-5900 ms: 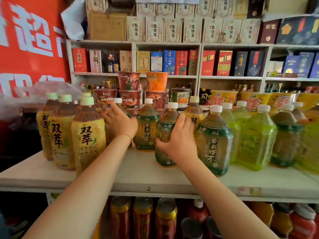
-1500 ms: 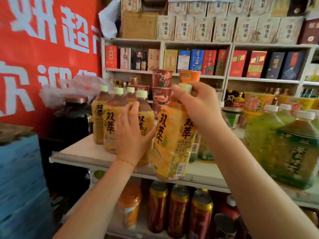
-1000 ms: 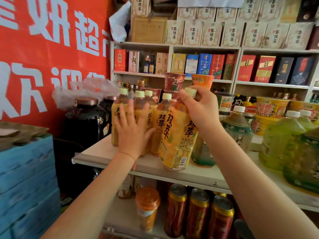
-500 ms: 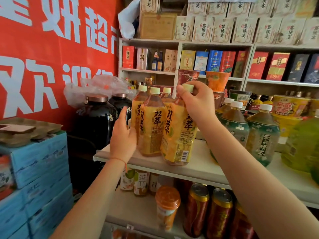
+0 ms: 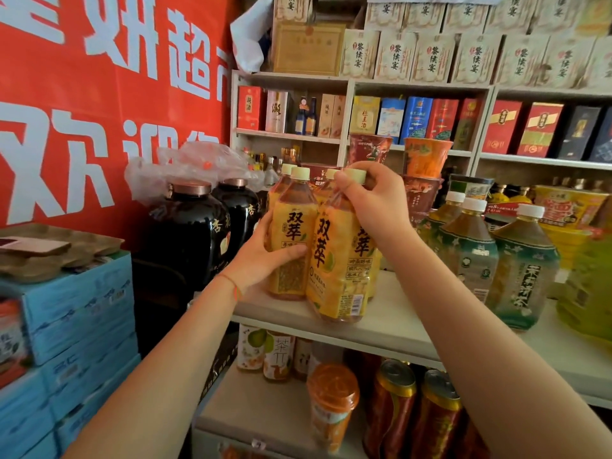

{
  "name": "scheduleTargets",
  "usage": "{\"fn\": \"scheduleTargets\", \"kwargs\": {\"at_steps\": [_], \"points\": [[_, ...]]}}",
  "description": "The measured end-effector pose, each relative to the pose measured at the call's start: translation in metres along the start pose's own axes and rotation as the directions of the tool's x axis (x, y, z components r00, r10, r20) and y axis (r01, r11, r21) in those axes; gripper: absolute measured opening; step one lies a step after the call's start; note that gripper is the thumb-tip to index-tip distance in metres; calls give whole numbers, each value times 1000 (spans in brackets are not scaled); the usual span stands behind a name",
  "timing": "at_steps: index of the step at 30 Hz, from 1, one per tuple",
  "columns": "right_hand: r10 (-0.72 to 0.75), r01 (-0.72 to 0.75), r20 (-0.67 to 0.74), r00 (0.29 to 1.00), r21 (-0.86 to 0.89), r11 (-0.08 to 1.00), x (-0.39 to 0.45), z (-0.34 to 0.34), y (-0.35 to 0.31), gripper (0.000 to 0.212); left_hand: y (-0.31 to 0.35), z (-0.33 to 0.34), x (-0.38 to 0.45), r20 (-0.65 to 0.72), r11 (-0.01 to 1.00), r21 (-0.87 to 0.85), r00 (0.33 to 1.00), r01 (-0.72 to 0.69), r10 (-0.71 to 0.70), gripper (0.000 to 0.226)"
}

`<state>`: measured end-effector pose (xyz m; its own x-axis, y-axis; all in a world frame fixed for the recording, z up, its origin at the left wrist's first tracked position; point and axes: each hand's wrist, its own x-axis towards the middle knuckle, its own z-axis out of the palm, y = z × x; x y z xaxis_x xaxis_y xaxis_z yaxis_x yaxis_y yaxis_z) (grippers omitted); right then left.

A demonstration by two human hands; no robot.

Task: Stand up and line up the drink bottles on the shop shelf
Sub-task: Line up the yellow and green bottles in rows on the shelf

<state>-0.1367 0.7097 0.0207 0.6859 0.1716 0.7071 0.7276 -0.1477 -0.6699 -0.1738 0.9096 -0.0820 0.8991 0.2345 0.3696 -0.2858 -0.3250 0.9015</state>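
Head view: the right hand (image 5: 374, 200) is pinching the pale cap and neck of the front yellow-label tea bottle (image 5: 341, 260), which is standing upright near the front edge of the white shelf (image 5: 390, 329). The left hand (image 5: 265, 256) is wrapping the lower body of a second yellow-label bottle (image 5: 291, 240), thumb across its label, just left of and touching the front bottle. Further yellow-label bottles are standing behind both. Green-label tea bottles (image 5: 523, 270) are standing right of the front bottle on the same shelf.
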Motion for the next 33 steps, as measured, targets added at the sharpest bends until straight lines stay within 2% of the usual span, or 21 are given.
{"fn": "scheduleTargets", "kwargs": {"at_steps": [4,9,11,13,15,17,19,22,25,27,28,31,33], "points": [[-26,26,0,1000,-11,1000,0,16,9,22,0,-6,-5,-19,1000,24,1000,-13,14,96],[-71,70,-64,995,-9,997,-1,25,9,19,3,9,-8,-158,988,152,986,-30,54,74],[-104,100,-75,992,-64,993,-4,26,10,21,7,19,-8,-228,978,206,970,-39,87,64],[-130,121,-37,991,-174,977,-10,24,12,32,10,28,-8,-286,976,215,955,-12,74,54],[-138,148,53,989,-329,933,-20,23,18,54,11,35,-10,-375,979,203,925,15,64,50],[-140,173,109,984,-406,897,-31,16,22,69,18,46,-15,-511,970,239,844,-42,162,49],[-210,221,73,975,-405,887,-39,1,24,63,35,63,-23,-582,927,326,733,-185,350,50],[-294,258,-25,955,-416,872,-41,-31,28,46,64,94,-33,-522,762,512,562,-396,642,51],[-333,253,-82,939,-490,834,-42,-77,38,46,86,140,-36,-403,600,634,453,-489,795,47],[-346,223,-138,928,-538,813,-46,-115,50,45,102,180,-36,-333,546,635,444,-547,832,47],[-355,202,-172,919,-568,798,-48,-134,57,43,107,200,-35,-304,539,633,462,-555,833,48],[-374,108,-273,886,-664,740,-54,-189,74,45,115,254,-33,-189,545,656,586,-522,788,49],[-370,3,-344,863,-729,685,-55,-228,81,46,121,287,-30,-94,511,689,637,-513,765,51]]}}
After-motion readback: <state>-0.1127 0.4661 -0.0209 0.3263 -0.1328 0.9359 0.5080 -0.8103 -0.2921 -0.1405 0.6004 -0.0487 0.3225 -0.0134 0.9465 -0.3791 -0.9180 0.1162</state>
